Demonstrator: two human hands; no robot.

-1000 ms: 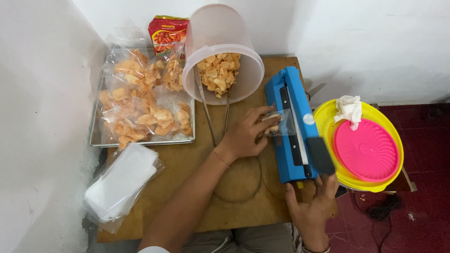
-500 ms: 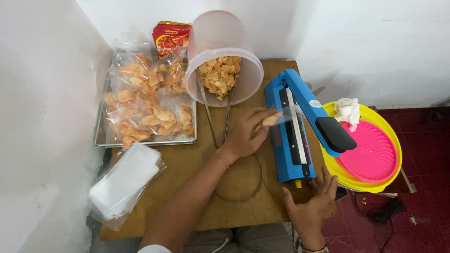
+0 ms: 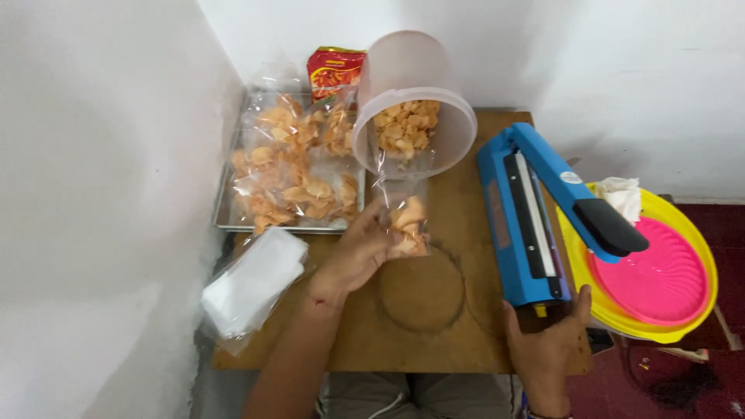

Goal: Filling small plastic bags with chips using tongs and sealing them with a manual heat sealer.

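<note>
Bag: clear crinkly plastic bag of chips (image 3: 405, 221), over the wooden table (image 3: 434, 326), just below tipped tub.
Left hand (image 3: 358, 252): fingers closed on the bag.
Right hand (image 3: 547, 345): fingers spread, empty, at near end of blue heat sealer (image 3: 521, 225); lever raised.
Tub: translucent round tub (image 3: 411, 109), chips inside.
Tray: metal tray (image 3: 233, 206) of filled bags.
Hidden: wrist cut off by frame edge.

You see one blue heat sealer (image 3: 528, 225), one tub of crackers (image 3: 411, 116) left of it, one metal tray (image 3: 226, 209), one red packet (image 3: 335, 71), two stacked plates (image 3: 683, 310) right of it.
</note>
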